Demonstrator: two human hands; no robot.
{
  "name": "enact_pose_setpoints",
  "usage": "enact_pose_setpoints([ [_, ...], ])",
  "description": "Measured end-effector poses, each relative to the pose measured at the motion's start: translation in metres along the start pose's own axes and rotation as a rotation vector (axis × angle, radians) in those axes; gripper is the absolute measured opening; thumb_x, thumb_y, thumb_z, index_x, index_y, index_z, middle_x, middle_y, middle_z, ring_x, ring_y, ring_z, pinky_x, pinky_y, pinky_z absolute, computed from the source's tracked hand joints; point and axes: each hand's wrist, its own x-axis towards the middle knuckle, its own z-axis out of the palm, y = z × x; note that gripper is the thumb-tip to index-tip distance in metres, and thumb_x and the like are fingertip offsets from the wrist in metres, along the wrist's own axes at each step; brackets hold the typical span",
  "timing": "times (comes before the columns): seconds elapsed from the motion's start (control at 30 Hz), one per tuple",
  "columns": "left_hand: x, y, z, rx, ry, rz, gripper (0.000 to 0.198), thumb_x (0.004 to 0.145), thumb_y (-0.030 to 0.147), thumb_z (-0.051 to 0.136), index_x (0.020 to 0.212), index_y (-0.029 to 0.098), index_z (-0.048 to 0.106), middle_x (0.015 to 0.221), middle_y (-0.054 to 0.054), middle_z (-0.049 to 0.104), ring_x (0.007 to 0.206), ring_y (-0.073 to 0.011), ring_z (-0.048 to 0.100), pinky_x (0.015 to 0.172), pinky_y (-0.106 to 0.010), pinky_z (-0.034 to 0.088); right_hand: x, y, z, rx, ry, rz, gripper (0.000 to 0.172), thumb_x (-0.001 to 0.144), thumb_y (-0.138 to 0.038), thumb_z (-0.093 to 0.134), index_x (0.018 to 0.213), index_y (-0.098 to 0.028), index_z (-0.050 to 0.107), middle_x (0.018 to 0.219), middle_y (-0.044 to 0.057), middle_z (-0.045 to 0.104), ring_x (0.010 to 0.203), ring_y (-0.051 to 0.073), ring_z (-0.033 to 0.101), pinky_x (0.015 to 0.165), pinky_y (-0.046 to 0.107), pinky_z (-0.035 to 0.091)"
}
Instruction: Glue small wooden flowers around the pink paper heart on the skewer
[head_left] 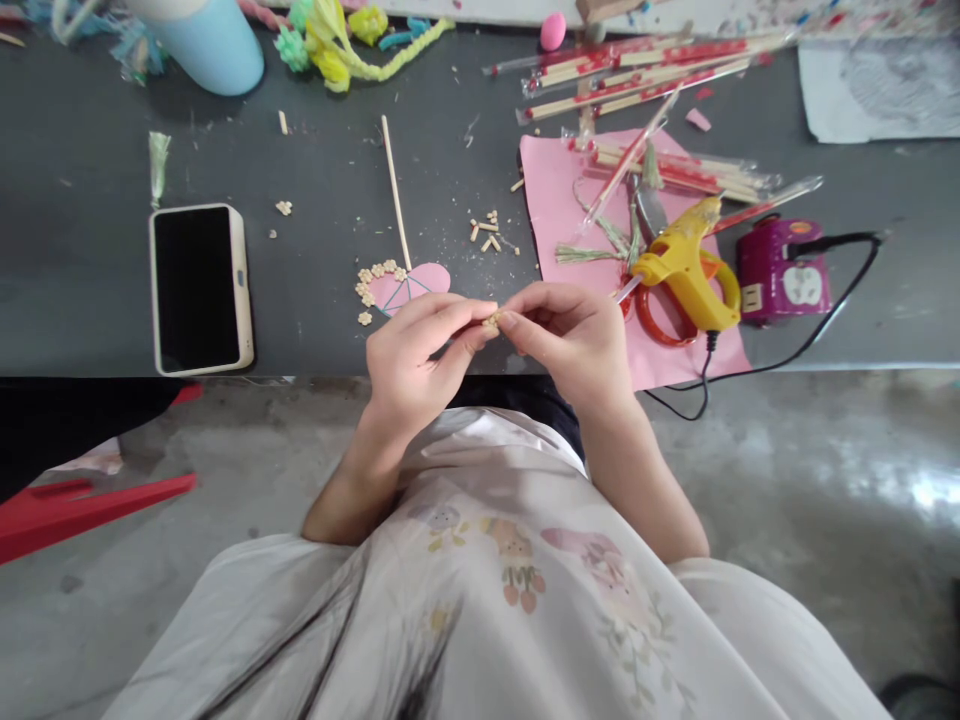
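Close to the table's front edge, my left hand (416,350) and my right hand (581,345) meet with their fingertips closed in a pinch. Between them is a small flower-like cluster of wooden stick slices (493,320), partly covered by the fingers. Just beyond my left hand lies a pink rounded card (433,276) with blue lines, its near part hidden by that hand. Wooden flower clusters (366,284) run along its left edge, and a thin wooden stick (396,190) extends from its top. One loose wooden flower (364,319) lies beside it.
Short cut stick pieces (487,228) lie mid-table. A yellow glue gun (694,265) and red-handled scissors (664,325) rest on pink paper (551,190) at right, near a purple box (784,270) with a black cable. Wrapped chopsticks (675,175), a phone (196,290) and a blue cup (214,50) surround them.
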Motion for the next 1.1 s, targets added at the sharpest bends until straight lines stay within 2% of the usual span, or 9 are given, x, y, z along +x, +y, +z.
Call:
enact_pose_setpoints([
  [0.23,-0.003,0.000,0.001,-0.075,-0.021,-0.061,0.012,0.087,0.027,0.072,0.098,0.025,0.076,0.085,0.001,0.075,0.071,-0.0102,0.068,0.067,-0.022,0.057,0.001,0.010,-0.002,0.209,-0.086,0.083,0.022,0.075,-0.040,0.082,0.077,-0.019,0.074,0.068,-0.001,0.067,0.056,0.008,0.054,0.051,0.021,0.046],
  [0.33,-0.003,0.000,0.001,-0.081,0.000,-0.021,0.015,0.086,0.025,0.073,0.101,0.026,0.075,0.086,0.001,0.075,0.072,-0.0097,0.068,0.067,-0.022,0.057,0.000,0.013,0.000,0.280,-0.072,0.104,0.021,0.076,-0.038,0.082,0.076,-0.019,0.073,0.066,-0.003,0.066,0.054,0.007,0.051,0.049,0.020,0.043],
  [0.47,-0.005,0.000,0.001,-0.066,0.020,0.009,0.021,0.086,0.023,0.072,0.106,0.027,0.074,0.093,0.001,0.075,0.076,-0.0099,0.068,0.069,-0.022,0.058,-0.001,0.012,0.003,0.265,-0.036,0.120,0.022,0.075,-0.038,0.082,0.075,-0.019,0.072,0.066,-0.003,0.066,0.053,0.006,0.050,0.048,0.020,0.041],
  [0.63,-0.005,0.003,0.003,0.018,0.046,0.032,0.017,0.087,0.022,0.070,0.103,0.025,0.074,0.093,0.001,0.075,0.072,-0.0088,0.067,0.068,-0.022,0.059,-0.002,0.011,0.005,0.287,-0.034,0.117,0.020,0.076,-0.037,0.082,0.076,-0.020,0.073,0.067,-0.003,0.067,0.054,0.006,0.051,0.049,0.020,0.042],
  [0.77,-0.004,0.005,0.004,-0.011,0.084,0.074,0.020,0.085,0.016,0.071,0.103,0.024,0.073,0.092,0.002,0.075,0.072,-0.0076,0.067,0.067,-0.020,0.058,-0.002,0.010,0.005,0.333,-0.046,0.116,0.019,0.076,-0.035,0.082,0.075,-0.019,0.073,0.064,-0.004,0.065,0.053,0.005,0.051,0.049,0.018,0.041],
  [0.93,-0.006,0.004,0.005,-0.045,0.063,0.024,0.018,0.087,0.019,0.069,0.105,0.025,0.073,0.093,0.002,0.074,0.074,-0.0080,0.067,0.065,-0.020,0.058,-0.002,0.009,0.004,0.287,-0.049,0.131,0.025,0.075,-0.041,0.082,0.075,-0.018,0.071,0.063,-0.003,0.063,0.052,0.006,0.050,0.049,0.020,0.041],
  [1.1,-0.006,0.005,0.003,-0.066,0.059,0.003,0.018,0.088,0.020,0.068,0.104,0.026,0.073,0.092,0.002,0.074,0.073,-0.0081,0.066,0.062,-0.020,0.058,-0.003,0.005,0.005,0.131,0.016,0.029,0.025,0.076,-0.042,0.080,0.074,-0.019,0.072,0.065,-0.002,0.065,0.054,0.008,0.053,0.051,0.022,0.045],
])
